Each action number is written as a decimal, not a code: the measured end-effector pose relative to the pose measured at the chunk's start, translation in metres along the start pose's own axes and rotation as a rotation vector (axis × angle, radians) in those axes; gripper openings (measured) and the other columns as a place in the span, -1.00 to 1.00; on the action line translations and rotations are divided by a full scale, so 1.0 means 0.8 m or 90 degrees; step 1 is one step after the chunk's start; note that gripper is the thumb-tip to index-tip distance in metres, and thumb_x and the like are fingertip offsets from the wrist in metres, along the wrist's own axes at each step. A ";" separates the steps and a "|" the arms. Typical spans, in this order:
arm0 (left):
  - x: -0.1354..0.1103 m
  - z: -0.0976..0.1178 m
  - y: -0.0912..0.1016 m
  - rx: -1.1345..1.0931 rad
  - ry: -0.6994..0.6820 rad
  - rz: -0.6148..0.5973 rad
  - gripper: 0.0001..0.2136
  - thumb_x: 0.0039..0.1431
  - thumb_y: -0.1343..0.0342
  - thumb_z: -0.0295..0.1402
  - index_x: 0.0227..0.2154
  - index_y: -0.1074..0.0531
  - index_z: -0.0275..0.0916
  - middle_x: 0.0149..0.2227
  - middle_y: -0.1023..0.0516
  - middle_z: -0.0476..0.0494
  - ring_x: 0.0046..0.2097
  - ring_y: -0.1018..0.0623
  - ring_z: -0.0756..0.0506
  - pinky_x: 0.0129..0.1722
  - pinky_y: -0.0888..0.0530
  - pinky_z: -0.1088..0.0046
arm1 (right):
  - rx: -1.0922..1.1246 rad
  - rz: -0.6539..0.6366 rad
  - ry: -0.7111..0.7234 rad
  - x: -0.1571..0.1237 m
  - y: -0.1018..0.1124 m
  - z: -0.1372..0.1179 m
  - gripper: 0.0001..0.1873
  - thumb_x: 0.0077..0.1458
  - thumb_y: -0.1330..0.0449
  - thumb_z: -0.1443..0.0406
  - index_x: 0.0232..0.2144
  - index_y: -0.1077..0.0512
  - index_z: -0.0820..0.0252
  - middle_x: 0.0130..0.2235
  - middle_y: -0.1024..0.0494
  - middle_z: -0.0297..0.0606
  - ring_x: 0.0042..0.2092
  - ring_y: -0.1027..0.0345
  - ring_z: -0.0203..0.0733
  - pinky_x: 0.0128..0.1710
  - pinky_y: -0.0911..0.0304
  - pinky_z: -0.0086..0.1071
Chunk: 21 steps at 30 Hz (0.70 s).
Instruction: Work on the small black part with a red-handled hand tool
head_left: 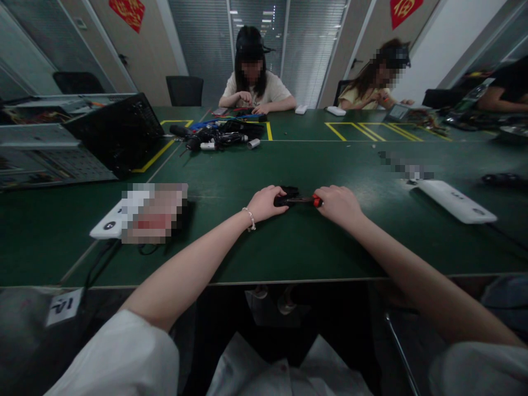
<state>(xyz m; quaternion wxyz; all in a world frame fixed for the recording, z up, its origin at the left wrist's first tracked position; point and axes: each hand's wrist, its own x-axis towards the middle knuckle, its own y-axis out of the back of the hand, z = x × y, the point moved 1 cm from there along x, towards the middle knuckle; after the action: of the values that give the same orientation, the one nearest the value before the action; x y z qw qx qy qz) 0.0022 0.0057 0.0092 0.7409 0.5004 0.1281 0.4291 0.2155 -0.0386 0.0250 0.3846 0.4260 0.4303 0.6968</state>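
My left hand [264,202] is closed around a small black object [289,193] on the green table [256,253]. My right hand [337,202] is closed on a screwdriver [307,201] with a red and black handle. The tool's shaft points left into the black object. Both hands rest on the table surface, close together near its middle. A bead bracelet sits on my left wrist.
A white power strip [456,201] lies to the right, another white device [109,223] to the left. A pile of black tools and cables [218,135] sits farther back. An open computer case [82,143] stands far left. Two people sit across the table.
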 end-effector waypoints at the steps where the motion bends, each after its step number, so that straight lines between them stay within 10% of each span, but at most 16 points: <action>1: 0.000 0.000 0.000 0.001 -0.001 0.002 -0.73 -0.02 -0.14 -0.23 -0.26 -0.38 -0.24 -0.22 -0.44 -0.13 -0.19 -0.44 -0.12 -0.21 -0.40 0.32 | 0.002 -0.001 -0.001 0.000 0.000 0.000 -0.84 0.01 -0.01 0.32 -0.38 -0.38 0.21 -0.35 -0.49 -0.20 -0.33 -0.28 -0.16 -0.40 0.01 -0.35; 21: -0.001 0.002 0.002 -0.001 0.004 -0.008 -0.71 -0.02 -0.13 -0.23 -0.23 -0.38 -0.25 -0.20 -0.44 -0.15 -0.16 -0.44 -0.13 -0.20 -0.40 0.34 | 0.006 -0.036 -0.007 0.003 -0.002 0.000 -0.81 0.02 0.00 0.30 -0.38 -0.40 0.19 -0.33 -0.51 -0.19 -0.32 -0.29 -0.16 -0.40 -0.02 -0.34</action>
<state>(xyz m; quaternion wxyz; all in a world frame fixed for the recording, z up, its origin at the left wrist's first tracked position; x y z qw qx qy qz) 0.0021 0.0041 0.0112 0.7436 0.4977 0.1328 0.4263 0.2153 -0.0357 0.0238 0.4048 0.4194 0.4430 0.6812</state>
